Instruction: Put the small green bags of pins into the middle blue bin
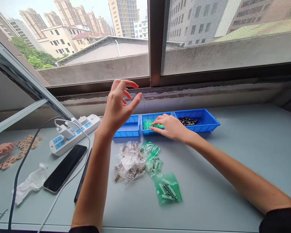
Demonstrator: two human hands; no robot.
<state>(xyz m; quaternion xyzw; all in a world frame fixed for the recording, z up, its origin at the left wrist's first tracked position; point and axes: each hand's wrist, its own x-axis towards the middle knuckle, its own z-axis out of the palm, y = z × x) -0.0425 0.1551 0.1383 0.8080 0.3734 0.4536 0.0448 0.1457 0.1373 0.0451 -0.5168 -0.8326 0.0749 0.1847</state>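
My left hand [117,105] is raised above the left blue bin, fingers curved and apart, holding nothing. My right hand [171,127] reaches into the middle blue bin [157,132], its thumb and fingers on a small green plastic bag [147,123]; part of the bag is hidden by the hand. Below the bins lies a pile of clear plastic bags [131,163] with metal pins or screws inside. More green bags [150,149] touch the pile's right side. Nearer to me, a separate green bag [168,189] holds screws and white plastic plugs.
The right blue bin [208,121] contains small black parts [188,121]. At left are a white power strip [75,132] with cables, a black phone [65,168], crumpled tissue [31,183] and another person's hand [2,150] by small tan pieces [26,144]. A window stands behind the table.
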